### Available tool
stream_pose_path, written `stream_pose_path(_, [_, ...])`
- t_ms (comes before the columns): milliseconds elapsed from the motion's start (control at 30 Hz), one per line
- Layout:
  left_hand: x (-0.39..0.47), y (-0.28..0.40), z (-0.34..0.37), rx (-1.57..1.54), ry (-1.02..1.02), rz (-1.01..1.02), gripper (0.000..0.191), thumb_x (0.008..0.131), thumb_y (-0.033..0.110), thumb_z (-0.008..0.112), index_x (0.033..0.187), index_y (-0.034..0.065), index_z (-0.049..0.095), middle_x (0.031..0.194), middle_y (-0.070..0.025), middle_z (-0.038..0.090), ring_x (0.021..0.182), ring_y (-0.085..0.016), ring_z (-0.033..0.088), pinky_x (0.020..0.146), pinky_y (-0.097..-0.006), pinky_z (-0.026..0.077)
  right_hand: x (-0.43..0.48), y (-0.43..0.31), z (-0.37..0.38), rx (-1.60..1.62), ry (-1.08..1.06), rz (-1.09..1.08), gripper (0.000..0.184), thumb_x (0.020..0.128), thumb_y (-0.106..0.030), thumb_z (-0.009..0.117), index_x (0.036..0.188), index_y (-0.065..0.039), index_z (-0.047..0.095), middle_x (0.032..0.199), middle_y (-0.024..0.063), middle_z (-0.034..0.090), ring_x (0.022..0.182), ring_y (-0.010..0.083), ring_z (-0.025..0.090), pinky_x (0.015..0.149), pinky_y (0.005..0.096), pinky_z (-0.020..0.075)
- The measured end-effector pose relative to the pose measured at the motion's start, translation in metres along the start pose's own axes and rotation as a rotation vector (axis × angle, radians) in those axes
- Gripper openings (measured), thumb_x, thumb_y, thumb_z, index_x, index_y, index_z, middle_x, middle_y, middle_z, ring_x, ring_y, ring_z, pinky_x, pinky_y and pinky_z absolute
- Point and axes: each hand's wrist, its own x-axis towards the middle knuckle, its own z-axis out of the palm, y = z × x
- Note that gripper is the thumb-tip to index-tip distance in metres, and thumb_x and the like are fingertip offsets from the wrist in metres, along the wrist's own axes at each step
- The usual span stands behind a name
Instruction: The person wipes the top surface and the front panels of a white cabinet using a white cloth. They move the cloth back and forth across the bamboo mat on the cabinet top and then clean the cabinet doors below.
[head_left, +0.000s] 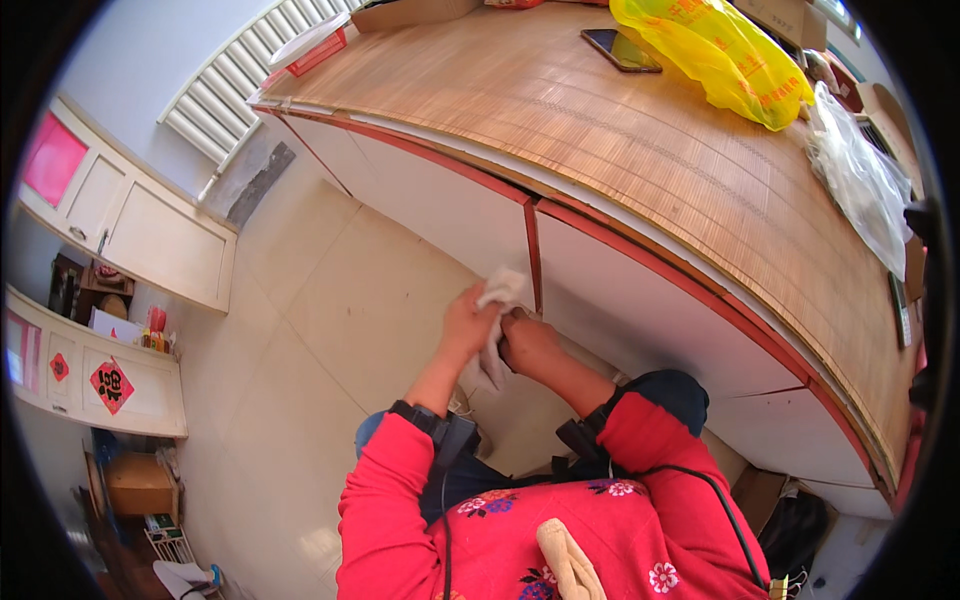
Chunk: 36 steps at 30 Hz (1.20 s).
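Note:
A crumpled white cloth or tissue (502, 285) is bunched in my left hand (466, 324), and part of it hangs down between my two hands. Close beside it, my right hand (534, 346) has its fingers curled around a small dark object (506, 351). Most of that object is hidden by the fingers and the cloth, so its kind cannot be made out. Both hands are low, above the tiled floor and in front of the white side panel (442, 195) of a bed-like platform.
On the platform's bamboo mat (480, 90) lie a phone (621, 51), a yellow plastic bag (720, 60), a clear plastic bag (862, 172) and a remote control (899, 309). A red basket (319, 54) sits at its far corner. White cabinets (172, 240) stand at left; a radiator (232, 82) is behind.

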Motion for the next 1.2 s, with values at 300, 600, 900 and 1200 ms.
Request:
stream_pose_path(300, [0.009, 0.001, -0.092, -1.353, 0.408, -0.200, 0.043, 0.092, 0.008, 0.052, 0.134, 0.0048, 0.047, 0.119, -0.0143, 0.061, 0.104, -0.027, 0.062, 0.089, -0.0433, 0.054, -0.008, -0.007, 0.026, 0.072, -0.124, -0.218, 0.047, 0.080, -0.012, 0.055, 0.127, -0.016, 0.057, 0.110, 0.0154, 0.063, 0.096, 0.0342, 0.064, 0.080, 0.0448, 0.0515])
stream_pose_path(600, [-0.003, 0.015, -0.050, -0.272, 0.043, -0.043, 0.036, 0.087, 0.007, 0.057, 0.123, 0.0038, 0.060, 0.117, -0.0073, 0.062, 0.109, -0.017, 0.057, 0.095, -0.0315, 0.045, 0.005, -0.004, -0.006, 0.396, 0.261, -0.225, 0.037, 0.077, -0.016, 0.056, 0.114, -0.010, 0.063, 0.107, 0.0164, 0.062, 0.095, 0.0379, 0.062, 0.081, 0.0434, 0.0508])
stream_pose_path(900, [-0.020, 0.028, -0.032, 0.156, -0.271, 0.174, 0.068, 0.078, 0.012, 0.073, 0.140, 0.0043, 0.044, 0.129, -0.0114, 0.053, 0.115, -0.021, 0.054, 0.098, -0.0317, 0.043, 0.011, 0.019, -0.024, 0.691, 0.136, -0.051, 0.032, 0.074, -0.010, 0.059, 0.103, -0.001, 0.066, 0.087, 0.0204, 0.067, 0.078, 0.0335, 0.065, 0.072, 0.0375, 0.0510])
stream_pose_path(1200, [0.021, 0.039, -0.034, -0.313, 0.363, 0.013, 0.040, 0.084, 0.006, 0.062, 0.123, 0.0007, 0.057, 0.107, -0.0069, 0.065, 0.097, -0.017, 0.060, 0.085, -0.0302, 0.047, -0.006, 0.013, -0.040, 0.826, 0.216, -0.097, 0.034, 0.080, -0.004, 0.054, 0.113, -0.001, 0.065, 0.096, 0.0109, 0.069, 0.086, 0.0186, 0.065, 0.080, 0.0301, 0.0509])
